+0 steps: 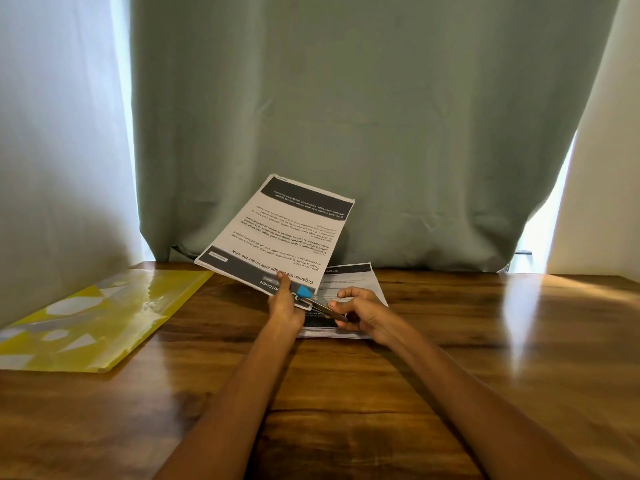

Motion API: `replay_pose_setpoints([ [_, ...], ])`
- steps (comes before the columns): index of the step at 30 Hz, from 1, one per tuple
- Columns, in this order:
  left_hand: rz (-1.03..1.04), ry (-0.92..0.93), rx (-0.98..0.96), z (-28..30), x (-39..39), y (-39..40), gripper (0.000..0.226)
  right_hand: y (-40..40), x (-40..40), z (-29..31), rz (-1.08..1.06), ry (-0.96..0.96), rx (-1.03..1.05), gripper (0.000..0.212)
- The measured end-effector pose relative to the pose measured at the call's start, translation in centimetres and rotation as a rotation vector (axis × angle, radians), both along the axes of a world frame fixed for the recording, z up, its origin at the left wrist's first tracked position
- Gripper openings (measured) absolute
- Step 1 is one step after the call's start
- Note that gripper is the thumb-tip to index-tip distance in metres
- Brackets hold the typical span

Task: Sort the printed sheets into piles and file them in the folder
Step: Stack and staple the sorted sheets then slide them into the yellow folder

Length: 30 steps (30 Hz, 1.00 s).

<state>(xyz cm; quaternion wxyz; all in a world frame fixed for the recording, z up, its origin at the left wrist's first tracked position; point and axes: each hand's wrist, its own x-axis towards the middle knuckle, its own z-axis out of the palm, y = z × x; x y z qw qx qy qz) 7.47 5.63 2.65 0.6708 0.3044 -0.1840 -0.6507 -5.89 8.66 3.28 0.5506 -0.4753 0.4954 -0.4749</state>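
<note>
Two hands in my head view, both busy at mid-desk. Far left: yellow folder [100, 317] flat on the desk [450, 358], well apart from the paper. Left hand [285, 306] pinches the near edge of a sheet [277, 233], thumb on top over the dark header band; the sheet tilts up and away toward the curtain [346, 116], print upside down to me, heading reads "Organize the storage area under the sink". Stapler [317, 301], blue tip with metal body, sits at the sheet's near right corner; I can't tell whether its mouth is over the paper. Right hand [360, 311] grips the stapler's rear, fingers curled round it. Under and behind both hands: stack [360, 282] of printed sheets flat on the desk, right hand over it. White curtain panels at both edges.
</note>
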Motion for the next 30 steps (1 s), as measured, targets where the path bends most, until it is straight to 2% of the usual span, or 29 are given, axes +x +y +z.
replay_pose_setpoints([
  [16, -0.003, 0.019, 0.018, -0.2, 0.0, 0.0, 0.043, -0.4, 0.3, -0.3, -0.05, -0.029, 0.009, 0.021],
  [20, -0.048, -0.027, 0.016, 0.3, 0.0, 0.4, 0.031, -0.4, -0.1, 0.0, -0.118, -0.038, -0.035, 0.024],
  [23, -0.134, -0.079, 0.093, 0.5, 0.2, 0.8, 0.01, -0.5, -0.7, 0.1, -0.151, -0.052, -0.03, 0.025],
  [26, -0.197, -0.16, 0.112, 0.7, 0.6, 1.3, 0.013, -0.6, -1.1, -0.1, -0.179, -0.035, 0.002, 0.029],
  [30, -0.258, -0.322, 0.107, 1.0, 1.3, 1.5, 0.038, -0.7, -1.2, -0.1, -0.19, -0.034, 0.022, 0.026],
])
